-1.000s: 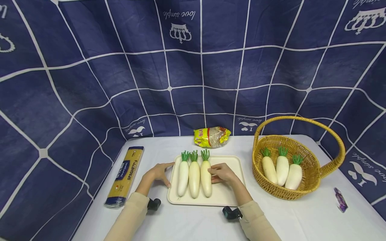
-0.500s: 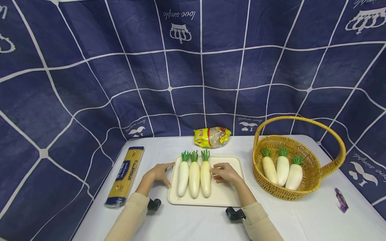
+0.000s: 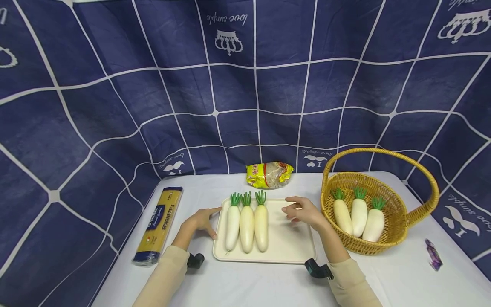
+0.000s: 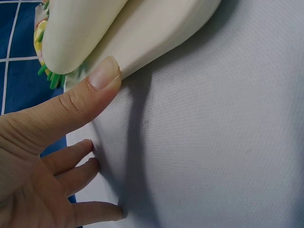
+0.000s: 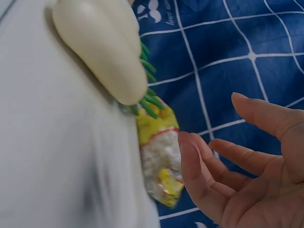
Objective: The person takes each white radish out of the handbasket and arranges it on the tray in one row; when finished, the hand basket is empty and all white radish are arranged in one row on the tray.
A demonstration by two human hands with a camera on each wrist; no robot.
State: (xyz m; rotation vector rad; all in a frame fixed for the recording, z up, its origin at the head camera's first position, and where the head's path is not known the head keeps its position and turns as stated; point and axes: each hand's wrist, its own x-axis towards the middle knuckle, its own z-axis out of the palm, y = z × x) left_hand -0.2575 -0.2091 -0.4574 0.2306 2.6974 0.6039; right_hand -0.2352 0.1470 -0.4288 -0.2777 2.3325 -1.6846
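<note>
Left hand [image 3: 199, 219]: grip spread wide, thumb tip at the left rim of the tray [image 3: 289, 245].
Right hand [image 3: 303, 212]: grip apart, fingers loosely bent, over the tray's right part, clear of the radishes.
Radishes [image 3: 247, 228]: three long ones, side by side on the tray's left half, tops over the far rim.
In the way: basket [image 3: 347, 242] just beside the right wrist, shorter radishes [image 3: 359, 217] inside.
Worktop [image 3: 245, 285]: yellow bag [image 3: 270, 175] behind, spaghetti [image 3: 159, 224] left, purple wrapper [image 3: 434, 255] far right.
</note>
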